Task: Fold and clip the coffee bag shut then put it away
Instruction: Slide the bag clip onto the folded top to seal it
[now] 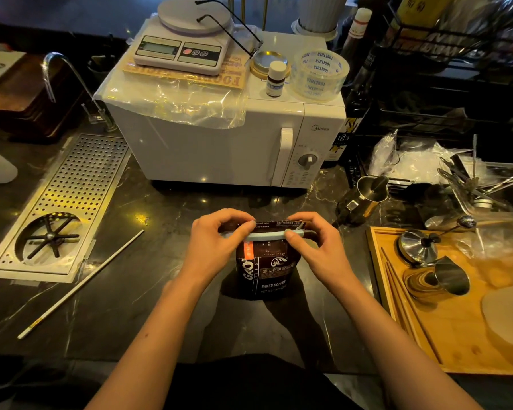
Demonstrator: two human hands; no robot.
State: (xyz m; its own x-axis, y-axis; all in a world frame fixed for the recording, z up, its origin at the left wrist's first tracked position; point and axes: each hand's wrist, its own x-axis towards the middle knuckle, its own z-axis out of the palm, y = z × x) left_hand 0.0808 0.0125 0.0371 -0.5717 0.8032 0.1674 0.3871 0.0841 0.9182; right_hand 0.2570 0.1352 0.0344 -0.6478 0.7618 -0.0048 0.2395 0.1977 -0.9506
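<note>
— Dark marble table [148, 291], microwave [219, 143] behind: the coffee bag [265, 273] stands upright at centre, left hand [216, 244] and right hand [314, 247] pinching a pale clip [267, 236] along its folded top.

— Risks?

— Uneven pressure could spring the fold or tip the bag. Open room lies left; the wooden tray [376, 261] crowds the right.
</note>
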